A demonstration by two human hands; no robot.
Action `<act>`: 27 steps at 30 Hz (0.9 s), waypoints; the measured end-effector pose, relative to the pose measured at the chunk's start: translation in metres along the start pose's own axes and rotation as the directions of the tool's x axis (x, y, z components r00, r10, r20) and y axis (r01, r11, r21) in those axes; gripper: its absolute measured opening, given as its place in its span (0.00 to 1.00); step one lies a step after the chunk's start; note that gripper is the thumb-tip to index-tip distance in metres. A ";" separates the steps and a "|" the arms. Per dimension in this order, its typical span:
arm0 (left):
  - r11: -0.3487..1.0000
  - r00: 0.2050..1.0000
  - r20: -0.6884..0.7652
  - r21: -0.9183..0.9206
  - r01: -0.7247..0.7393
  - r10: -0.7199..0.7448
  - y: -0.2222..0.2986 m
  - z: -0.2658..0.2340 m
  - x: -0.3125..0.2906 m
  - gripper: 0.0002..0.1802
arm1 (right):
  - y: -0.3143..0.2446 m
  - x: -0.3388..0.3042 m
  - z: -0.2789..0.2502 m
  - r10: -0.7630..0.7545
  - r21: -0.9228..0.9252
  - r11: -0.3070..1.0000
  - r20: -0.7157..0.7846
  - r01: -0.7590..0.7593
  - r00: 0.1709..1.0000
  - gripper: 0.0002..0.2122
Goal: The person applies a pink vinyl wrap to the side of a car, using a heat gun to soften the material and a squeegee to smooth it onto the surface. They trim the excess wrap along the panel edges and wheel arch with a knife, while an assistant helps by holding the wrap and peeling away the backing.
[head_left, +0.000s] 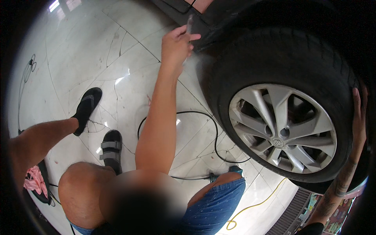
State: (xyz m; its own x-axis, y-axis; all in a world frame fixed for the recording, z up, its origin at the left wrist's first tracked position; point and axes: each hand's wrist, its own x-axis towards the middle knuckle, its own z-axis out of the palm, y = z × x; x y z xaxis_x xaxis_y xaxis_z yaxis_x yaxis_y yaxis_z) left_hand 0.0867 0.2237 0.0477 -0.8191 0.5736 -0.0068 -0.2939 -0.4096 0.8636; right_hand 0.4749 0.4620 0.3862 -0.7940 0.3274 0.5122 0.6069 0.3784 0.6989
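My left hand (pixel 178 46) is closed round a slim, pale stick-like tool (pixel 190 24) with a darker tip. It is held near the dark lower bodywork of a car (pixel 182 23), beside the front of a black tyre (pixel 223 74). The exact kind of tool is hard to make out. My right hand (pixel 359 105) reaches round to the far right of the tyre, its fingers stretched out along the rubber. Between my hands sits the silver multi-spoke wheel rim (pixel 280 137), which neither of them touches.
A black cable (pixel 216 137) loops over the cracked white tile floor (pixel 129 74); a yellow cord (pixel 256 204) lies near a floor grate (pixel 286 215). A teal object (pixel 236 169) is by my knee. At left are a sandalled foot (pixel 88 105) and pink cloth (pixel 36 182).
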 end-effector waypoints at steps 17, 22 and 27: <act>0.977 0.897 0.414 -0.071 0.203 -0.156 0.023 0.112 -0.209 0.17 | -0.342 -0.143 -0.122 0.293 0.784 -0.351 0.611 -0.512 0.735 0.23; 0.746 0.817 0.423 0.374 -0.551 0.392 0.010 0.119 -0.205 0.13 | -0.335 -0.158 -0.128 0.359 0.709 -0.314 0.705 -0.632 0.612 0.18; 0.918 0.888 0.351 0.152 -0.366 0.296 -0.008 0.073 -0.080 0.09 | -0.194 -0.143 -0.106 0.396 0.732 0.277 0.504 -0.623 0.768 0.19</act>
State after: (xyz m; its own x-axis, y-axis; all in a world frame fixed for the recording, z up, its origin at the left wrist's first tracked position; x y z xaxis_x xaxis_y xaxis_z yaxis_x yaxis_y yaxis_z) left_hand 0.1903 0.2326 0.0784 -0.6418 0.6372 0.4266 0.1052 -0.4779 0.8721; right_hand 0.4666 0.2496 0.2304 -0.3521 0.8372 0.4184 0.6884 0.5346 -0.4903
